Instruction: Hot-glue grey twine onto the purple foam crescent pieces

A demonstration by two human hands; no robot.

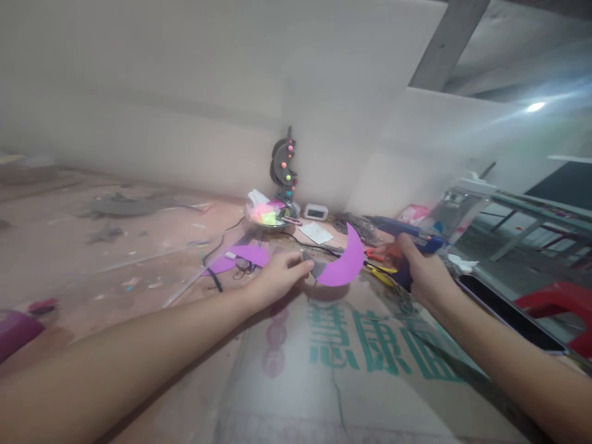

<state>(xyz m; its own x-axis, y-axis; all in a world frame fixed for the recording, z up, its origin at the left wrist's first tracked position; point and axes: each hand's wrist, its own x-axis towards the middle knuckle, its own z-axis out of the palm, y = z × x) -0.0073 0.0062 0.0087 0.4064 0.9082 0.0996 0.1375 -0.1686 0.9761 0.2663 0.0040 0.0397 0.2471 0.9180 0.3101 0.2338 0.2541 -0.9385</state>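
Note:
My left hand (283, 276) is closed in a pinch on a small grey piece (318, 269) at the lower end of a purple crescent cutout (348, 262), which stands up over the cardboard. My right hand (428, 274) is wrapped around a dark blue glue gun (416, 237), its nozzle end pointing left above the crescent. The gun and crescent look apart. Beneath the gun lie yellow-handled pliers (383, 275). Left of my left hand, another purple cutout (250, 254) lies on the table with a thin black strap and wires near it.
A bowl (266, 223) of bright craft bits stands at the back, before a dark crescent ornament with coloured balls (285, 163). Beside it are a small white digital clock (316, 212) and a white card (316, 233). A phone (511, 311) lies right; a red stool (559, 305) stands beyond.

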